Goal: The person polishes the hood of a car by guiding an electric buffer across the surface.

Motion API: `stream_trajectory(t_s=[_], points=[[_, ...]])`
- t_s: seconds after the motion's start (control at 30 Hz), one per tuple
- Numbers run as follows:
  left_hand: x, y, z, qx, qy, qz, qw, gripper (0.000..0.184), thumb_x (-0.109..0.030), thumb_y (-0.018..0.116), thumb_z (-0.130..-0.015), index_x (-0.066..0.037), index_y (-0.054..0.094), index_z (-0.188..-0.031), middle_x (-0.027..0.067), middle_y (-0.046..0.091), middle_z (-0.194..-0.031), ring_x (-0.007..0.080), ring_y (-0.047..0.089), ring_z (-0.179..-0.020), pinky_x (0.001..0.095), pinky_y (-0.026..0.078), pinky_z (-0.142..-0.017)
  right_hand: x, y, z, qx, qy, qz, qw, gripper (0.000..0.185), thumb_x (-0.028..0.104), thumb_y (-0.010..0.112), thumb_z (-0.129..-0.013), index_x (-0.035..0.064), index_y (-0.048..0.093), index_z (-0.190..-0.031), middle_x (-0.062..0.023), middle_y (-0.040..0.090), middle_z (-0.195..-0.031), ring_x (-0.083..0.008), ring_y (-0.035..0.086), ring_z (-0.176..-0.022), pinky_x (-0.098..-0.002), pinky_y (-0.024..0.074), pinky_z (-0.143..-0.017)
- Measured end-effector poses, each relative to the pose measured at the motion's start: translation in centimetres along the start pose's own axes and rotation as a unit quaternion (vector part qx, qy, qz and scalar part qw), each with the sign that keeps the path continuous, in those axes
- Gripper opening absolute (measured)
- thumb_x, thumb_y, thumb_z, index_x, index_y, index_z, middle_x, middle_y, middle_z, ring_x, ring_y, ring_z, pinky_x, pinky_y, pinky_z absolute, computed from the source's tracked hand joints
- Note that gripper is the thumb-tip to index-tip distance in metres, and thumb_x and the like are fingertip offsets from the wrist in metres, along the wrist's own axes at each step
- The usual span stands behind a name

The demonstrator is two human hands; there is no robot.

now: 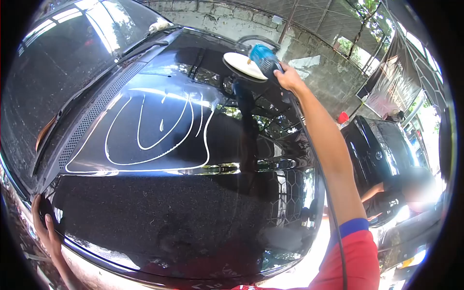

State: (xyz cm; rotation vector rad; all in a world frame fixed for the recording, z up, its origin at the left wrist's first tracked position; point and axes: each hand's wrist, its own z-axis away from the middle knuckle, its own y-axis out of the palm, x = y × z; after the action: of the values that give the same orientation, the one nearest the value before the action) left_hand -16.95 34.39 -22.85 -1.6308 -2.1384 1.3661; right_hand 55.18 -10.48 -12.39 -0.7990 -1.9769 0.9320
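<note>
My right hand (288, 78) is wrapped round the dark handle of a blue polisher (262, 57) at the far side of a glossy black car hood (193, 203). The polisher's round white pad (244, 66) is tilted over the hood; whether it touches the paint I cannot tell. White curved lines of compound (208, 140) mark the hood's middle. At the lower left, my left hand (47, 224) rests at the hood's edge, holding a small dark object (47, 212) I cannot make out.
The windshield (63, 53) and its wiper (72, 99) lie at the left. A black cord (333, 212) runs beside my right arm. Behind stands a concrete wall (319, 79). Another person (406, 186) is by a second dark car (374, 150) at the right.
</note>
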Motion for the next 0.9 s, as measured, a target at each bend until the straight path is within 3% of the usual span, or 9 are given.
stream_trajectory(t_s=[0.07, 0.17, 0.37, 0.4, 0.9], points=[[0.2, 1.2, 0.0, -0.018, -0.016, 0.173, 0.985, 0.073, -0.052, 0.047, -0.1, 0.005, 0.041, -0.147, 0.0219, 0.046, -0.148, 0.0323, 0.041, -0.14, 0.0434, 0.028, -0.119, -1.9, -0.1, -0.2, -0.009, 0.004, 0.013, 1.0, 0.063, 0.035, 0.059, -0.088, 0.0078, 0.052, -0.144, -0.0257, 0.063, -0.129, -0.0388, 0.06, -0.122, -0.0416, 0.0448, -0.106], [0.0, 1.6, -0.1, 0.004, -0.016, 0.23, 0.973, 0.075, -0.054, 0.044, -0.101, 0.003, 0.039, -0.149, 0.0221, 0.041, -0.151, 0.0325, 0.037, -0.144, 0.0457, 0.025, -0.121, -3.4, -1.0, -0.6, -0.01, 0.031, 0.028, 0.999, 0.063, 0.035, 0.059, -0.088, 0.0064, 0.052, -0.143, -0.0252, 0.062, -0.131, -0.038, 0.06, -0.123, -0.0407, 0.0443, -0.106], [-1.0, 1.2, -0.3, 0.016, 0.007, 0.142, 0.99, 0.073, -0.053, 0.041, -0.101, 0.003, 0.041, -0.148, 0.0217, 0.042, -0.15, 0.0328, 0.036, -0.144, 0.0464, 0.024, -0.121, -2.1, 0.1, -1.9, -0.006, 0.045, 0.021, 0.999, 0.062, 0.036, 0.06, -0.088, 0.0072, 0.052, -0.143, -0.0249, 0.062, -0.131, -0.038, 0.059, -0.123, -0.0399, 0.0445, -0.106], [-1.1, 0.7, -0.3, 0.022, 0.009, 0.061, 0.998, 0.071, -0.054, 0.038, -0.101, 0.002, 0.046, -0.145, 0.0215, 0.044, -0.148, 0.0331, 0.038, -0.142, 0.046, 0.026, -0.119, -1.3, 0.3, -2.0, -0.005, 0.029, 0.025, 0.999, 0.063, 0.036, 0.06, -0.088, 0.0073, 0.051, -0.144, -0.025, 0.062, -0.131, -0.0382, 0.059, -0.123, -0.0401, 0.0447, -0.106], [-1.4, 1.1, -0.1, -0.01, 0.003, 0.044, 0.999, 0.072, -0.057, 0.034, -0.1, -0.002, 0.051, -0.142, 0.0207, 0.05, -0.145, 0.0345, 0.041, -0.14, 0.0481, 0.029, -0.118, 11.7, 3.6, -2.6, 0.02, -0.039, 0.017, 0.999, 0.058, 0.035, 0.058, -0.09, 0.0048, 0.055, -0.139, -0.0241, 0.063, -0.13, -0.0399, 0.058, -0.123, -0.0424, 0.0447, -0.106]])
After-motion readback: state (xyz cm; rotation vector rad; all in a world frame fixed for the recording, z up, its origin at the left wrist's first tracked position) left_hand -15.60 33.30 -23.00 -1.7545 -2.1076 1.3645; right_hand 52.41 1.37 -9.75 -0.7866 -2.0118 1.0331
